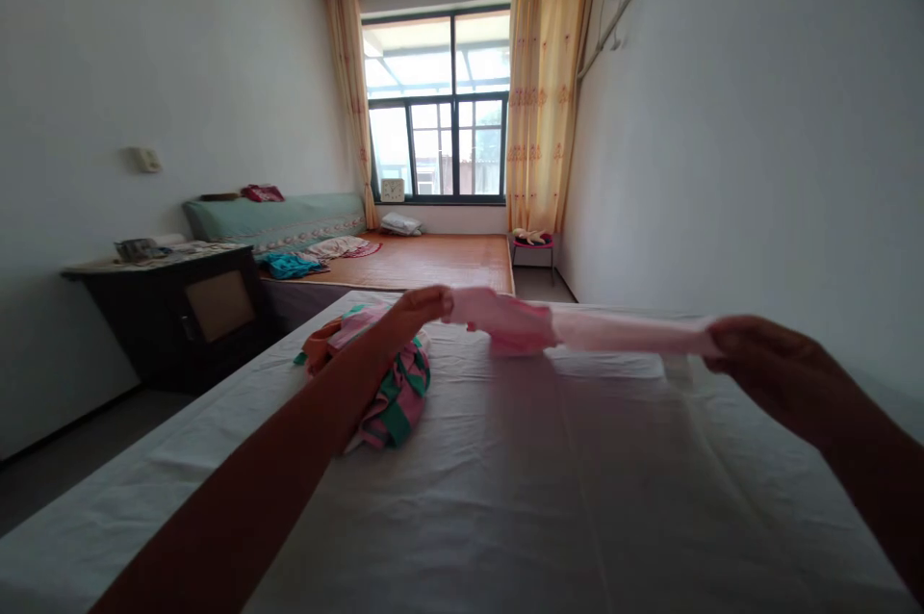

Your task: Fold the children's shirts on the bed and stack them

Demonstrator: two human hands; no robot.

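Note:
A pink cloth item (518, 323), perhaps a garment, is stretched sideways in the air above the white-sheeted surface (505, 508). Its left end is pinched in my left hand (425, 302), and its right end is gripped by my right hand (755, 359). The middle is a deeper pink and bunched, while the right part is paler and smeared by motion. Behind and beneath my left forearm lies a crumpled heap of pink, green and orange clothes (404, 393), partly hidden by the arm.
Beyond the sheet is a bed with a brown mat (448, 253), holding a blue cloth (285, 265) and a pillow (400, 224). A dark cabinet (166, 316) stands at left. A small pink stool (534, 242) is near the curtain (545, 94). A white wall (743, 133) runs along the right.

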